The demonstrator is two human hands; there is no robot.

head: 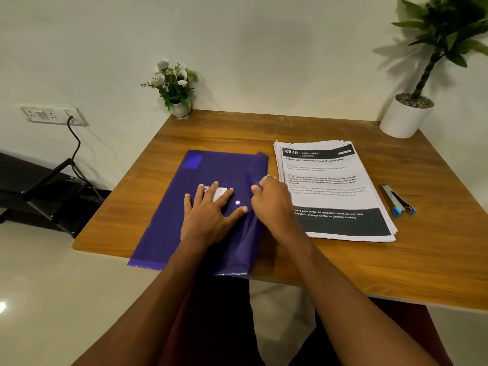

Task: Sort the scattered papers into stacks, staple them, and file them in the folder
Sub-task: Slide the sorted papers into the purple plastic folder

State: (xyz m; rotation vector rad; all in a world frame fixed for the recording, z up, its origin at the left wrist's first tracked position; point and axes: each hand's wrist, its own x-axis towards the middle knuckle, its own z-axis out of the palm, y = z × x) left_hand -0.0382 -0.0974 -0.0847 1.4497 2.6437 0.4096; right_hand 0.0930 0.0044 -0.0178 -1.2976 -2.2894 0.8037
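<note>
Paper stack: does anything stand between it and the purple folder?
Only the hands. The right hand grips the folder's flap on the side facing the paper stack; the left hand presses flat on the folder. No object lies on the table between them.

R hand (269, 202) covers the folder (211, 167) flap where it grips; its fingertips curl under, out of sight. L hand (208, 210) hides part of the white label (219, 194); print there unreadable. Paper stack (330, 180): lower-left corner behind R hand, body text too fine to read. Stapler (398, 200) blurry, details unclear. Plant (435, 35) cut off by top & right edges. Desk (369, 260) runs off at right edge. Forearms cut by bottom edge.
</note>
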